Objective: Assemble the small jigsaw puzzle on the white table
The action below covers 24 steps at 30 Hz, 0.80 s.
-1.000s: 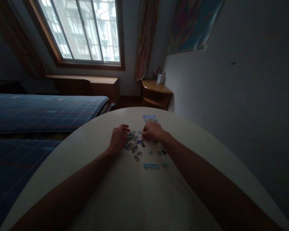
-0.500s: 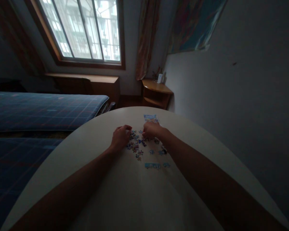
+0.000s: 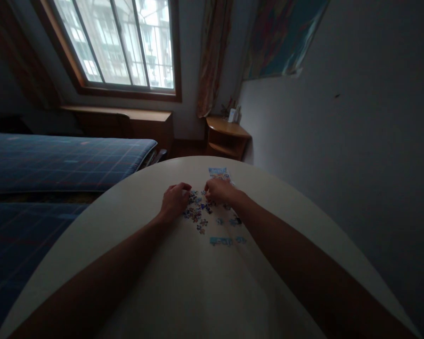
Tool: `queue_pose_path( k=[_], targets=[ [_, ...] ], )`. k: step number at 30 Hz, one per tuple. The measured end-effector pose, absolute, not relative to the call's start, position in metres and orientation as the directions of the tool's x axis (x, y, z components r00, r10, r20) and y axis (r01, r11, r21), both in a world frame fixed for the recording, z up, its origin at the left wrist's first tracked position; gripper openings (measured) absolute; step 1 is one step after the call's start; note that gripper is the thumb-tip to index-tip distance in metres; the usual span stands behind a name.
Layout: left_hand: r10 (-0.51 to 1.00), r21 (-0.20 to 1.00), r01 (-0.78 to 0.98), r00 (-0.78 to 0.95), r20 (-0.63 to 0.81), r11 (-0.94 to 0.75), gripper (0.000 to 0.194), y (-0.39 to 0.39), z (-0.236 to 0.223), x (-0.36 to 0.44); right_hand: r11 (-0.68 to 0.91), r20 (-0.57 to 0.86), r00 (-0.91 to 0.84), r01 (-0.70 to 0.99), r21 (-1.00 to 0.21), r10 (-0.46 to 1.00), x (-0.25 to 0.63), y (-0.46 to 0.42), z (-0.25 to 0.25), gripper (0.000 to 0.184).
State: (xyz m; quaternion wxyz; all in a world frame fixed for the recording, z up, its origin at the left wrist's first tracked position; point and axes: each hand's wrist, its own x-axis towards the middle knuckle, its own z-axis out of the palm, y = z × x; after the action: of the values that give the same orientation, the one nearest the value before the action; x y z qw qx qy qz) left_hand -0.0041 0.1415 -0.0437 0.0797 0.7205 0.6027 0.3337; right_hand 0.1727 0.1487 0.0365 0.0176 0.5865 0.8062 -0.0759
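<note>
Loose jigsaw puzzle pieces (image 3: pixel 195 214) lie in a pile on a round white table (image 3: pixel 155 292). At the pile's left edge rests my left hand (image 3: pixel 175 200), its fingers curled together; anything in them is hidden. My right hand (image 3: pixel 219 189) reaches over the pile's far right side, fingertips pinched down among the pieces, and what they grip is too small to make out. Closer to me lies a short joined strip of light-blue puzzle pieces (image 3: pixel 221 241), with another blue piece (image 3: pixel 240 239) just right of it. A small printed picture (image 3: pixel 217 171) sits beyond my right hand, partly covered by it.
Left of the table is a bed with a blue plaid mattress (image 3: pixel 67 162). A wooden corner shelf (image 3: pixel 228 126) stands past the far edge, near a window (image 3: pixel 123 47) and a desk (image 3: pixel 148 115). A bare wall (image 3: pixel 339 155) runs along the right.
The whole view has shifted slightly, moving the scene a little left. My right hand's fingers have changed posture a little over the pieces. My left hand stays beside the pile.
</note>
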Motion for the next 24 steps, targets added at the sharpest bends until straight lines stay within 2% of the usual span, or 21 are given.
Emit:
queue_pose_path(
  k=[3, 6, 9, 12, 15, 20, 24],
  targets=[
    [0.902, 0.506, 0.805, 0.079, 0.424, -0.309, 0.022, 0.138, -0.039, -0.004, 0.326, -0.064, -0.339, 0.932, -0.156, 0.939, 0.184, 0.132, 0.042, 0.017],
    [0.857, 0.467, 0.769, 0.197, 0.476, -0.436, 0.02, 0.125, -0.032, 0.004, 0.33, 0.072, -0.322, 0.92, -0.21, 0.944, 0.212, 0.101, 0.041, 0.022],
    [0.794, 0.425, 0.694, 0.367, 0.485, -0.581, 0.014, 0.105, -0.026, 0.018, 0.387, 0.303, -0.277, 0.823, -0.415, 0.912, 0.251, 0.065, 0.027, 0.015],
    [0.702, 0.378, 0.6, 0.513, 0.495, -0.705, 0.013, 0.086, -0.024, 0.03, 0.382, 0.359, -0.215, 0.776, -0.502, 0.908, 0.285, 0.035, 0.006, 0.017],
    [0.664, 0.352, 0.566, 0.585, 0.466, -0.745, 0.014, 0.075, -0.023, 0.034, 0.407, 0.433, -0.193, 0.778, -0.48, 0.88, 0.303, 0.015, -0.009, 0.017],
    [0.646, 0.321, 0.561, 0.641, 0.414, -0.763, 0.017, 0.068, -0.023, 0.034, 0.552, 0.374, -0.415, 0.714, -0.432, 0.829, 0.306, 0.001, -0.007, 0.012],
    [0.698, 0.381, 0.585, 0.607, 0.379, -0.716, 0.009, 0.068, -0.027, 0.034, 0.6, 0.323, -0.506, 0.689, -0.407, 0.8, 0.308, 0.005, -0.005, 0.008]
  ],
)
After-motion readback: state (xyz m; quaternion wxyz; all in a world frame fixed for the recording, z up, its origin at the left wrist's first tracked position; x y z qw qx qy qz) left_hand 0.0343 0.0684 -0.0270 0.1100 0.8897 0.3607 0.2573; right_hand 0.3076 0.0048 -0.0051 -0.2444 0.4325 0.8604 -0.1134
